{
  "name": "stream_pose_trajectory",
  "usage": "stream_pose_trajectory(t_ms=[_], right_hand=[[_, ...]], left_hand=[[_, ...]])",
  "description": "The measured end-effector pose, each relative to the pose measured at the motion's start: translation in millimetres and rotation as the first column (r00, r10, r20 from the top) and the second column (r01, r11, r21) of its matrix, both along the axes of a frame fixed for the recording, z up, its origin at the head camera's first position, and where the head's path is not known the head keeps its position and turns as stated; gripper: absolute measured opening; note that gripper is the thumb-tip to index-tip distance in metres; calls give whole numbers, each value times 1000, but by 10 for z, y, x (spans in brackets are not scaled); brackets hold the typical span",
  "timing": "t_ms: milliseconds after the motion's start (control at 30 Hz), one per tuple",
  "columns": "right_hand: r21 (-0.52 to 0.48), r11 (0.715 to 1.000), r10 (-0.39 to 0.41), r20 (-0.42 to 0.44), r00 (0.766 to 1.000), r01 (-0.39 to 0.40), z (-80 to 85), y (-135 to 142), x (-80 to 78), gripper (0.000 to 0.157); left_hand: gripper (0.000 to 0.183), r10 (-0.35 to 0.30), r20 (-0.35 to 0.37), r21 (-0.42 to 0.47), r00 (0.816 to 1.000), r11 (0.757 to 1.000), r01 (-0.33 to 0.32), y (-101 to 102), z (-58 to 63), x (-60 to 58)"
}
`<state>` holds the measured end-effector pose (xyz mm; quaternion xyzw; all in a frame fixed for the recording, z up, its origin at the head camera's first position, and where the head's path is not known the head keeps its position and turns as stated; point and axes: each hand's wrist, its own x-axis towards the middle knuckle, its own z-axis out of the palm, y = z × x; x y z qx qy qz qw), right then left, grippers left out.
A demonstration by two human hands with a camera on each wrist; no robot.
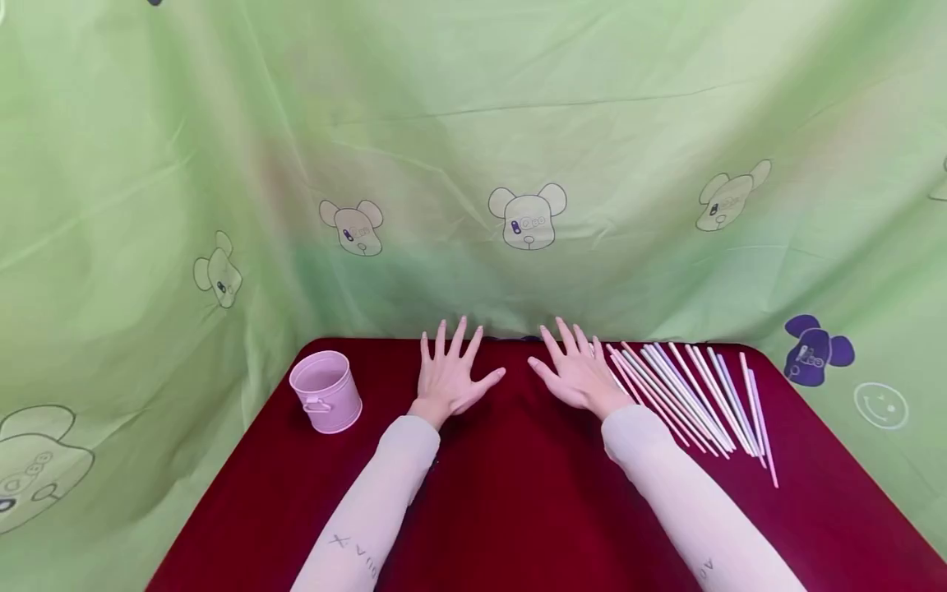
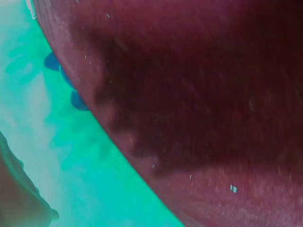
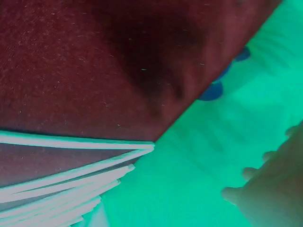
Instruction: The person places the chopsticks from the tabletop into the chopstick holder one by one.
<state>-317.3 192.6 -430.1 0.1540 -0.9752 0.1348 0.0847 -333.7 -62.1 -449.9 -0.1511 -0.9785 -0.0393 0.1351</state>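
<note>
A light-green cloth backdrop (image 1: 444,148) printed with cartoon bear heads surrounds a dark-red, cloth-covered worktop (image 1: 510,501). On its far right lies a loose fan of slender, straight, pastel-coloured sticks (image 1: 691,404), their long axes running from far left to near right, far ends close to the worktop's far edge. The right hand (image 1: 580,374) is the nearer, immediately left of the fan and partly masking its leftmost stick in the head view; contact cannot be told. Its grip is released, fingers spread. The left hand (image 1: 450,374), likewise spread and holding nothing, lies farther left, well apart from the sticks. At far left stands an upright pink cylindrical bucket (image 1: 336,403) with a small side handle. Both hands lie between bucket and sticks; nothing separates right hand from fan.
</note>
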Motion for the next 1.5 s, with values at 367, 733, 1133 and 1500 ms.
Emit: stream_pose_trajectory(t_ms=[367,733,1133,1500], right_hand=[[13,1000,12,-36,999,-11,107,310,181,80],[9,999,-31,-8,999,31,200,738,401,78],[1,992,-123,-8,992,123,95,1499,578,80],[40,957,-291,66,955,289,-9,2233,778,84]], left_hand=[[91,-24,-65,-24,998,999,22,-303,131,215],[91,-3,-116,50,993,999,8,-634,220,431],[94,83,-108,113,991,991,-71,-1145,300,591],[98,153,-165,209,974,971,-117,-1565,284,677]])
